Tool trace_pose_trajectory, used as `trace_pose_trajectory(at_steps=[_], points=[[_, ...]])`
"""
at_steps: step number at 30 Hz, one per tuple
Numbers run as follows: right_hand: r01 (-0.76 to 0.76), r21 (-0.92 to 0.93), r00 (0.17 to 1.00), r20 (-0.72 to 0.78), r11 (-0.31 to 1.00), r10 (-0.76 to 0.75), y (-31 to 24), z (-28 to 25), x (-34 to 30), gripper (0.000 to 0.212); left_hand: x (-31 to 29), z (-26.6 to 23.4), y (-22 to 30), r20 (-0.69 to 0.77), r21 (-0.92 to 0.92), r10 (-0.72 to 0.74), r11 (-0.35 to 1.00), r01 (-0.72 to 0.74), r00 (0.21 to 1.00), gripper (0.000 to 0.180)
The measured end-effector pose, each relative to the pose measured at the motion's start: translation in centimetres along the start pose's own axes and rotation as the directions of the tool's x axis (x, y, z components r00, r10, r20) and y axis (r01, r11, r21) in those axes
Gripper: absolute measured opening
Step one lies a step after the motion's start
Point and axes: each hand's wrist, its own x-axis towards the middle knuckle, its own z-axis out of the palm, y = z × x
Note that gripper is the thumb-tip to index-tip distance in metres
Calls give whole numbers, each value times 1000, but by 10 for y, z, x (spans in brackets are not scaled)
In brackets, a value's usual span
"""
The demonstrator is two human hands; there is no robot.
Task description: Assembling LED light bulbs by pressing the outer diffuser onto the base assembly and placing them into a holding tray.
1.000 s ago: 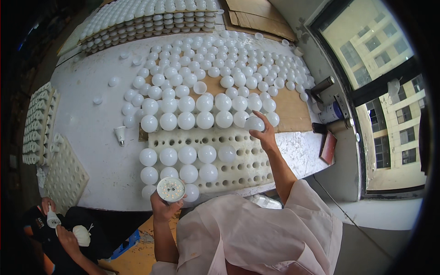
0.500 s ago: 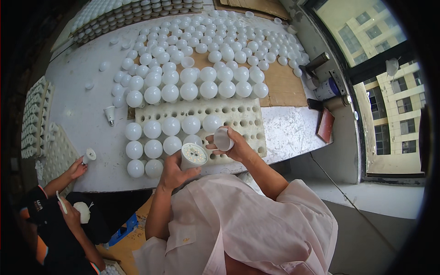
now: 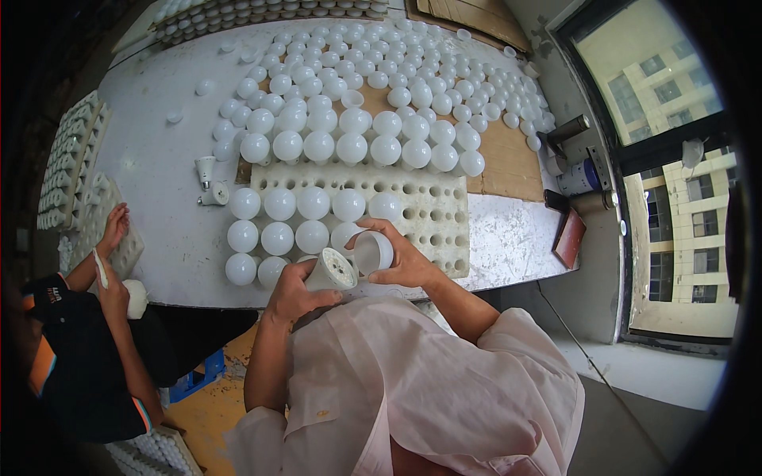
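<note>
My left hand (image 3: 294, 295) is closed around a white LED bulb base (image 3: 332, 270), its round board of small LEDs facing up and to the right. In my right hand (image 3: 403, 255) is a white bulb cover (image 3: 373, 252), a hollow dome with its open mouth tilted toward the base. The two parts are close together; whether they touch I cannot tell. Just beyond my hands lies a pale tray with holes (image 3: 436, 210), with rows of round white bulbs (image 3: 279, 204) standing in its left part.
Many loose covers (image 3: 373, 67) spread over cardboard at the back. Two bulb bases (image 3: 213, 193) lie left of the tray. At the left edge, a co-worker's hand (image 3: 116, 226) is beside more trays (image 3: 67, 170). A red box (image 3: 570, 238) and a window stand right.
The cover and the base have come closer together, the base tilting toward the cover. The co-worker has put a bulb base on the table and drawn the hand back.
</note>
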Motion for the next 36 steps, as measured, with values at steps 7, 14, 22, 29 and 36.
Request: trace_pose_trajectory(at_steps=[7, 14, 22, 29, 36], points=[[-21, -144, 993, 115, 989, 38, -1, 3, 3, 75, 0, -5, -9, -7, 83, -30, 996, 30, 1000, 41], [-20, -169, 995, 97, 985, 36, -1, 5, 5, 75, -2, -4, -8, -28, 69, 5, 998, -3, 1000, 39], [-8, -312, 988, 145, 950, 56, -9, 8, 8, 74, 0, -5, -19, -23, 88, 94, 992, -92, 995, 44], [77, -648, 967, 234, 757, 102, -16, 22, 10, 80, 2, -8, -17, 3, 284, 92, 955, -89, 996, 38], [32, -668, 957, 234, 744, 169, -19, 31, 13, 79, -1, -10, -15, -4, 320, 24, 947, -21, 1000, 42]])
